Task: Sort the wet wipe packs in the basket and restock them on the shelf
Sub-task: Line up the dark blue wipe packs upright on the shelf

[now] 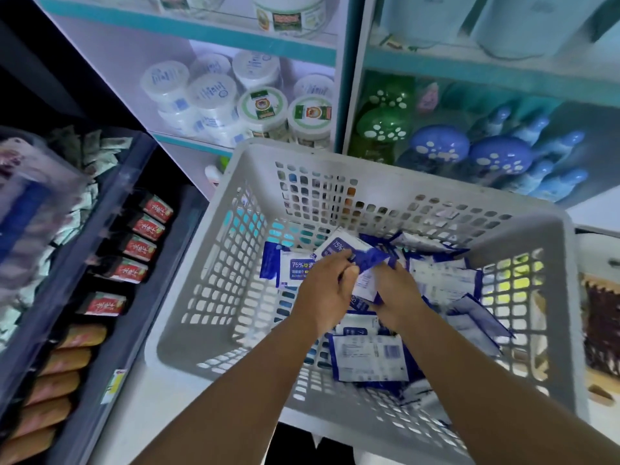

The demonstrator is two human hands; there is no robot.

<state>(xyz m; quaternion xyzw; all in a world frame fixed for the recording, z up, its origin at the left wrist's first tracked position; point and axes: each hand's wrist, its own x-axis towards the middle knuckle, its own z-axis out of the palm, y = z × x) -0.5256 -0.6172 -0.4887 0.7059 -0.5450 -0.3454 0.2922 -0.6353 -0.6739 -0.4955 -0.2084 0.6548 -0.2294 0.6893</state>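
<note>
A grey perforated basket (523, 229) holds several blue-and-white wet wipe packs. Both my hands are inside it, over the middle of the pile. My left hand (327, 290) and my right hand (397, 292) together grip a small bunch of wipe packs (364, 263), fingers curled round them from either side. Loose packs lie around: one face up at the left with "75%" printed on it (295, 266), one back side up near me (369, 357), and more heaped at the right (446, 280).
A dark shelf tray at the left carries red sachets (141, 246) and orange packs (63, 364). Behind the basket, white shelves hold round white tubs (214, 95) and blue and green mushroom-shaped items (469, 152). A brown item (600, 327) sits right of the basket.
</note>
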